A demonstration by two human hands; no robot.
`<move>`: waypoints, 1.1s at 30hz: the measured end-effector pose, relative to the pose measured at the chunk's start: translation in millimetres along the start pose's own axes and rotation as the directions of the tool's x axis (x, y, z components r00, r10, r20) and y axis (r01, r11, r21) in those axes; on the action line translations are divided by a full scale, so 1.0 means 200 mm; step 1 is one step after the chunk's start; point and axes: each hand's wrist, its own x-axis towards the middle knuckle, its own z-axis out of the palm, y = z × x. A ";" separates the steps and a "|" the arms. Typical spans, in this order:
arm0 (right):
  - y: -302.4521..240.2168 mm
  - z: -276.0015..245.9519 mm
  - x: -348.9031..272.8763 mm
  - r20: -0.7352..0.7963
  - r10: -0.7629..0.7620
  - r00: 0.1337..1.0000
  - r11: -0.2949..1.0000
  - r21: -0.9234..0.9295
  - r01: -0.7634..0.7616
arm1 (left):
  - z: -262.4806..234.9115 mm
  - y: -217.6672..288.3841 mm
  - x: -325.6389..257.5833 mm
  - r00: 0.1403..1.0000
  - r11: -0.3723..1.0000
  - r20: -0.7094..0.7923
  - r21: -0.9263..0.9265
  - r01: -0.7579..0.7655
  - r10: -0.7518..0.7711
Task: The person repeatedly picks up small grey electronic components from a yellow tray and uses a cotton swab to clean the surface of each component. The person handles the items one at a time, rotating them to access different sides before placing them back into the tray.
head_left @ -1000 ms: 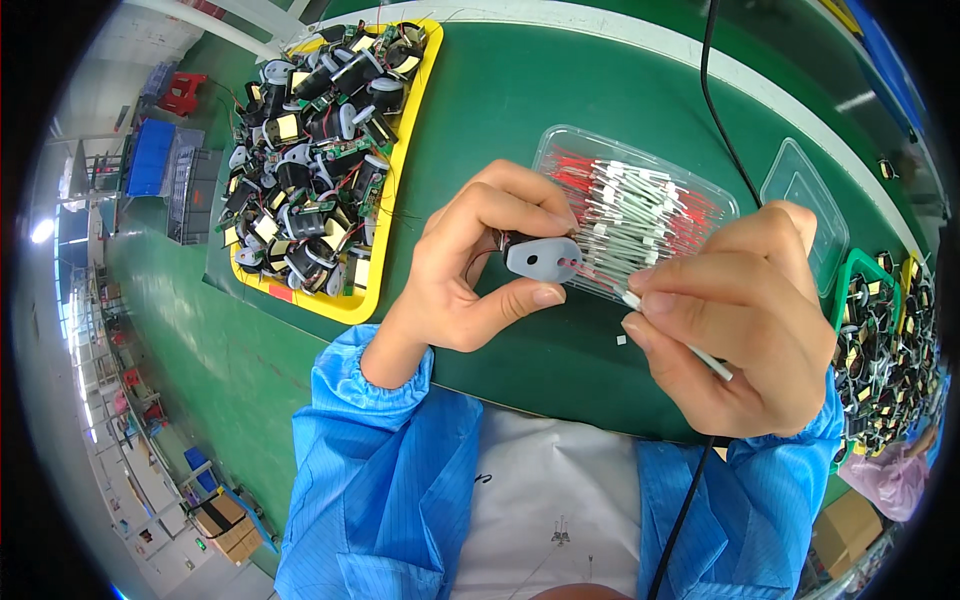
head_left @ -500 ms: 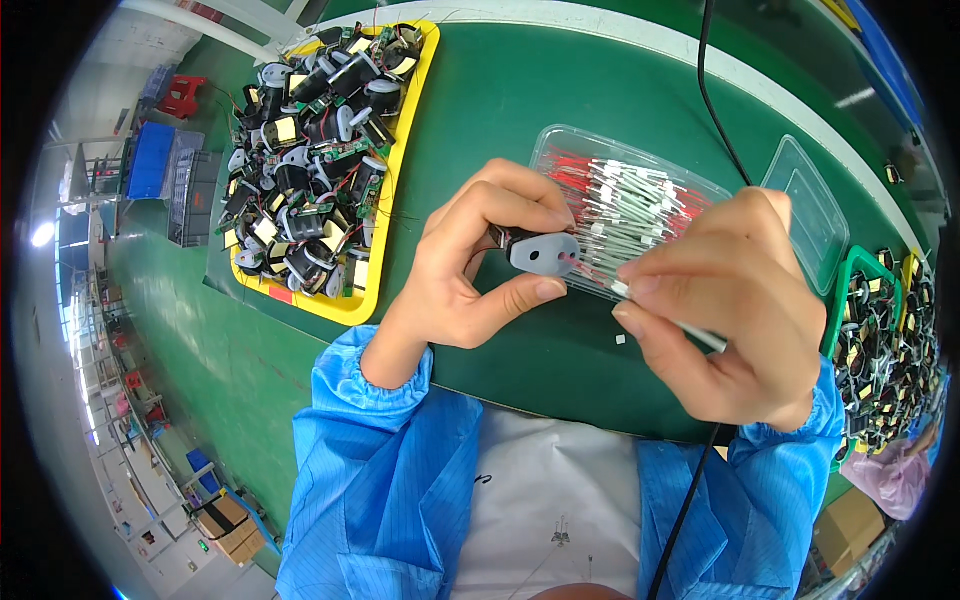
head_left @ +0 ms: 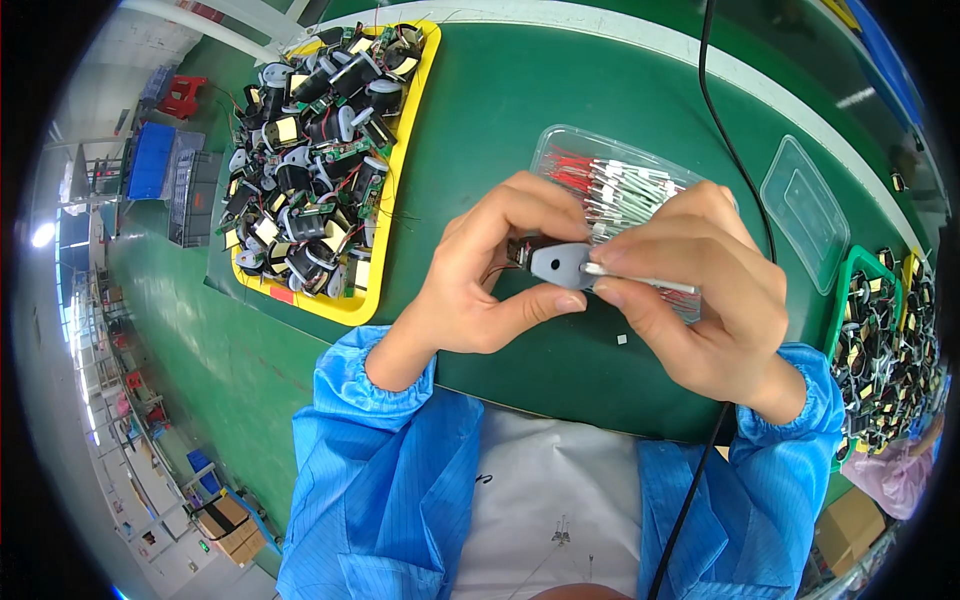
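Note:
My left hand (head_left: 490,270) is closed around a small black motor assembly with a grey oval end cap (head_left: 560,264); a dark hole shows in the cap. My right hand (head_left: 700,290) pinches a white-sleeved wire lead (head_left: 650,281) between thumb and fingers. The lead's white tip meets the right end of the grey cap, and how deep it sits there is hidden by my fingertips. Behind both hands, a clear plastic box (head_left: 548,140) holds many red-and-white wire leads (head_left: 630,190), partly covered by my right hand.
A yellow tray (head_left: 400,170) heaped with similar motor assemblies (head_left: 310,150) stands at the left. A clear lid (head_left: 808,215) and a green tray (head_left: 846,300) of assemblies lie at the right. A black cable (head_left: 735,150) crosses the green table; a small white square (head_left: 622,339) lies near my hands.
My right hand has moved left with the wire lead, bringing its white tip up against the grey cap. My left hand has shifted slightly right with the motor assembly.

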 end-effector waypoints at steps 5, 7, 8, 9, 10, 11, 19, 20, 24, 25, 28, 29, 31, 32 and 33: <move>0.03 0.02 0.00 -0.026 0.005 1.000 0.999 -0.035 -0.006 | 0.02 -0.02 -0.01 0.996 0.994 -0.063 -0.093 0.052 -0.058; 0.02 0.00 0.01 0.018 0.051 0.999 0.998 -0.034 -0.050 | 0.01 -0.02 -0.01 0.998 0.997 -0.050 -0.067 0.044 -0.047; 0.02 -0.01 0.03 0.041 0.071 0.997 0.997 -0.032 -0.070 | 0.01 -0.01 -0.02 0.998 0.997 -0.039 -0.052 0.053 -0.055; 0.02 -0.02 0.04 0.057 0.076 0.995 0.997 0.000 -0.076 | 0.00 -0.01 -0.02 0.998 0.997 -0.028 -0.037 0.062 -0.063; 0.01 -0.03 0.05 0.073 0.085 0.994 0.996 0.029 -0.087 | 0.00 -0.01 -0.02 0.999 0.999 -0.013 -0.029 0.044 -0.045; 0.01 -0.04 0.05 0.090 0.093 0.992 0.993 0.058 -0.098 | 0.00 -0.01 -0.02 1.000 0.999 0.002 -0.022 0.027 -0.027; 0.02 -0.02 0.05 0.147 -0.025 0.989 0.994 0.112 0.008 | -0.03 -0.02 -0.02 0.992 0.993 0.097 0.076 -0.093 0.085; 0.03 -0.02 0.04 0.148 -0.033 0.988 0.990 0.138 0.012 | -0.04 -0.01 -0.02 0.990 0.992 0.109 0.082 -0.100 0.090; 0.03 0.00 0.04 0.145 0.010 0.989 0.986 0.166 -0.035 | -0.04 0.00 -0.02 0.987 0.986 0.122 0.112 -0.120 0.106; 0.03 0.00 0.04 0.142 0.016 0.990 0.986 0.164 -0.040 | -0.04 0.00 -0.02 0.987 0.985 0.118 0.117 -0.123 0.109; 0.03 0.02 0.03 0.075 0.013 0.997 0.995 0.102 -0.021 | -0.02 -0.01 -0.03 0.992 0.980 0.031 0.152 -0.127 0.124; 0.02 0.03 0.03 0.043 0.007 0.999 0.997 0.070 -0.010 | -0.01 0.00 -0.04 0.995 0.986 -0.008 0.138 -0.094 0.096; 0.02 0.05 0.00 -0.011 -0.036 0.999 0.999 0.013 0.036 | 0.02 0.02 -0.04 0.996 0.994 -0.085 0.108 -0.026 0.036; 0.02 0.07 -0.01 -0.036 -0.058 0.998 0.998 -0.016 0.057 | 0.03 0.01 -0.04 0.995 0.989 -0.088 0.143 -0.042 0.055; 0.03 0.07 -0.02 -0.039 -0.054 0.998 0.999 -0.011 0.054 | 0.03 0.01 -0.04 0.993 0.982 -0.090 0.178 -0.057 0.074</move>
